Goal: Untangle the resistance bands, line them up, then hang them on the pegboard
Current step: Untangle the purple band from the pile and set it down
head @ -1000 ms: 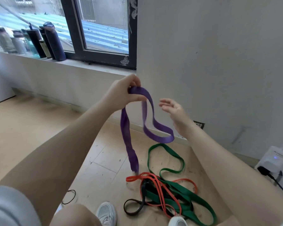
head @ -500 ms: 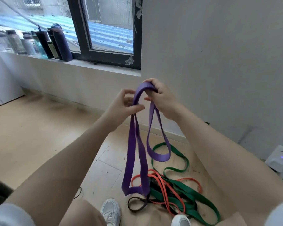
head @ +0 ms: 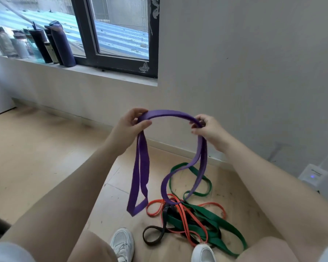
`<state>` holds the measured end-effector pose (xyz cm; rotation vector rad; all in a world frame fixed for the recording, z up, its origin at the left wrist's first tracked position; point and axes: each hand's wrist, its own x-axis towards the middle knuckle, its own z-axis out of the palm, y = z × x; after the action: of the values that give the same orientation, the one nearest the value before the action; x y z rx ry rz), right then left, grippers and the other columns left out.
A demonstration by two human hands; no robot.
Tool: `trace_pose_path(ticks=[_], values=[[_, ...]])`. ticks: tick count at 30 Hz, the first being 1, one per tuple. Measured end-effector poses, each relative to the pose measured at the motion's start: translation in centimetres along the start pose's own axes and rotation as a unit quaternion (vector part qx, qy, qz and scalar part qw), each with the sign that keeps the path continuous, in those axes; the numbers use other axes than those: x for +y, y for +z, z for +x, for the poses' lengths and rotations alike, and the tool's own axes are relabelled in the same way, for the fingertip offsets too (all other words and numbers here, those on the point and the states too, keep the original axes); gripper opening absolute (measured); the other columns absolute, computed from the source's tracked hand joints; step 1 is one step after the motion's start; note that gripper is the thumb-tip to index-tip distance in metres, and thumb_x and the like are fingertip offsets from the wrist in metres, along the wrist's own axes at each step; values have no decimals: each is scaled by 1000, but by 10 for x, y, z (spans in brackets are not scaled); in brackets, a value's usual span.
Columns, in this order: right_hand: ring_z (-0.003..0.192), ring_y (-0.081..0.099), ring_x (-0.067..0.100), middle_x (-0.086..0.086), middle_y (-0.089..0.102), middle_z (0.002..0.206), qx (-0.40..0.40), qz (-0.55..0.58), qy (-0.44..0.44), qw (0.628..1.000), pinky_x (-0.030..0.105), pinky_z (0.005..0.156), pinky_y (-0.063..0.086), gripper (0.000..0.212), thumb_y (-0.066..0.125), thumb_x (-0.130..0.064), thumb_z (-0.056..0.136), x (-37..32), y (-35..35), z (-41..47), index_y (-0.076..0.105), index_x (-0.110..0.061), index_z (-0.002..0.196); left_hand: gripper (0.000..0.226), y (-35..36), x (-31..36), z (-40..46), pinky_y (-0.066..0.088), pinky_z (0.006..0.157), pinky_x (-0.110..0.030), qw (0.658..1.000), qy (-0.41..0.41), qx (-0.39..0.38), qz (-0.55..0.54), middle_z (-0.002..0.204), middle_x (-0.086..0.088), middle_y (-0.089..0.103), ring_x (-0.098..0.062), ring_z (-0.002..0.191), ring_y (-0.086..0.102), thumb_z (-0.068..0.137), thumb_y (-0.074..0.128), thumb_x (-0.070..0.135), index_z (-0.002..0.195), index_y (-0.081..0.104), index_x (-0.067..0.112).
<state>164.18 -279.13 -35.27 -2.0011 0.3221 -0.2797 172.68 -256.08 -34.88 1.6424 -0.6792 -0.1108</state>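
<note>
the left hand (head: 130,125) is pinched shut on the purple band (head: 141,167), which now arches across to the right hand (head: 209,130), likewise clamped on it. half a second ago both hands met at one fold; they have since spread apart, opening the loop above the floor pile (head: 193,220). its right end seems to dip among the orange strands, so it may not be fully free.
</note>
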Motion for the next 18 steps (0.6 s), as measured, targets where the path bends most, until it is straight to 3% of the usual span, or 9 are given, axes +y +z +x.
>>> trace_pose_path(ticks=[3,4,6,9,12,15,18], values=[[113,52,17,2,56,116,-129,-41,-1,991,31,95,43,62,71,-9,80,-4,10,-13,40,-20,133,24,11,22,17,47,77,-16,997,42,-38,47,90,8,60,-2,78,57,88,59,7,111,56,15],[123,44,14,0,49,129,-138,-29,-27,990,30,101,37,75,72,-17,80,-11,15,-15,30,-25,141,25,17,28,21,47,80,-16,993,57,-63,79,91,8,61,-2,80,57,87,61,8,111,57,16],[130,38,10,-2,42,140,-126,36,-88,987,27,105,32,75,66,-22,85,-27,23,-14,22,-25,145,27,27,36,25,50,83,-22,982,78,-106,138,94,6,62,-6,84,60,85,64,12,111,57,18],[107,55,9,2,57,118,-99,74,-141,982,24,94,45,43,56,-11,92,-44,28,-11,42,-12,133,23,29,41,29,52,87,-34,988,69,-90,102,92,5,64,-14,85,62,84,66,14,101,54,23],[85,54,7,-4,58,95,-100,20,-154,983,24,83,46,29,53,-10,93,-44,33,-7,51,-11,123,21,22,42,31,52,89,-38,984,73,-94,133,91,4,64,-17,87,62,84,66,18,100,53,25],[80,52,1,-4,55,95,-91,58,-167,980,20,79,46,24,50,-11,95,-47,36,-3,50,-12,119,35,20,34,23,53,82,-30,991,41,-84,99,93,2,63,-14,85,62,86,65,20,116,48,20],[84,52,9,1,55,97,-106,86,-162,977,24,81,47,22,51,-6,93,-51,40,-1,50,-10,116,39,17,14,8,53,72,-20,996,-12,-85,28,90,6,65,-5,80,64,84,65,11,119,48,13]])
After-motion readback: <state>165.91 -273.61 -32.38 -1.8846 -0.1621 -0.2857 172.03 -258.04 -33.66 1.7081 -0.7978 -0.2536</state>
